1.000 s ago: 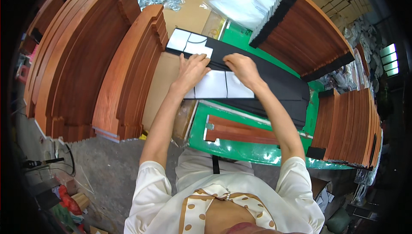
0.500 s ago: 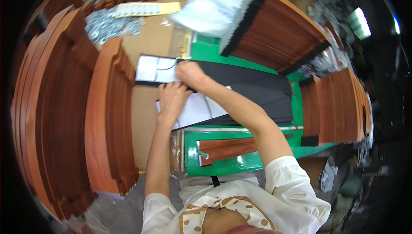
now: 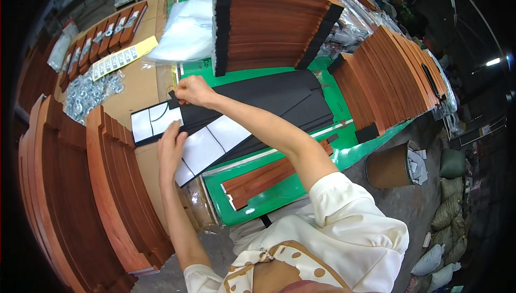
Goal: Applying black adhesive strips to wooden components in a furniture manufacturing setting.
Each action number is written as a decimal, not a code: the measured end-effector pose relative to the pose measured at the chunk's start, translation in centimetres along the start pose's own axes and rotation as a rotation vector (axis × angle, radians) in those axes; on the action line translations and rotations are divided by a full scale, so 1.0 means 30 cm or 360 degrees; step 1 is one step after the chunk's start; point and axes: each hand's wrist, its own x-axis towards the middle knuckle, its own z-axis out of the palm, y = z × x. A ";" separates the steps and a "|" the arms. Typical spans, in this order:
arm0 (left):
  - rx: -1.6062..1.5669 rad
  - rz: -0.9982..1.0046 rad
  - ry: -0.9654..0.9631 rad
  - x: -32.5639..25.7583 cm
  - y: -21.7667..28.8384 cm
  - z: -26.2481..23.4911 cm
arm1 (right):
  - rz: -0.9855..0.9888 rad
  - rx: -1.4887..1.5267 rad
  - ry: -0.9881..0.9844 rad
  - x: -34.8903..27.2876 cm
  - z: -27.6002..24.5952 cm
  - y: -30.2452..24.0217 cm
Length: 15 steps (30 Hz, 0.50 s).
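Note:
My right hand (image 3: 194, 91) is closed, pinching a small black strip (image 3: 173, 100) at the far edge of a white-faced piece. My left hand (image 3: 171, 145) lies with fingers stretched at the near side of that white-faced black piece (image 3: 142, 125), which has a curved dark line across it. Just right of the left hand, a second white-faced black strip (image 3: 217, 140) lies at a slant. Both rest by a pile of long black sheets (image 3: 285, 99) that fans out to the right under my right forearm.
Reddish-brown wooden slats stand stacked at left (image 3: 115, 185) and right (image 3: 371, 83). A slatted panel with black edges (image 3: 274, 27) stands at the back. Metal rings (image 3: 91, 94), a yellow label sheet (image 3: 123, 58) and clear plastic bags (image 3: 185, 30) lie far left. A bin (image 3: 389, 167) stands right.
My view has turned, shifting the table leftward in the picture. My right hand has drawn away from my left, and the small black strip now shows at its fingers.

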 end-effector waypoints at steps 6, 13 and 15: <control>-0.0794 -0.0262 0.0492 -0.164 0.253 -0.223 | -0.1143 -0.0744 0.0217 -0.408 -0.052 -0.168; -0.1294 -0.0310 0.0665 -0.394 0.446 -0.188 | -0.1794 -0.0972 0.0348 -0.735 -0.132 -0.224; -0.1205 -0.0361 0.0647 -0.465 0.468 -0.165 | -0.1802 -0.0932 0.0333 -0.821 -0.153 -0.224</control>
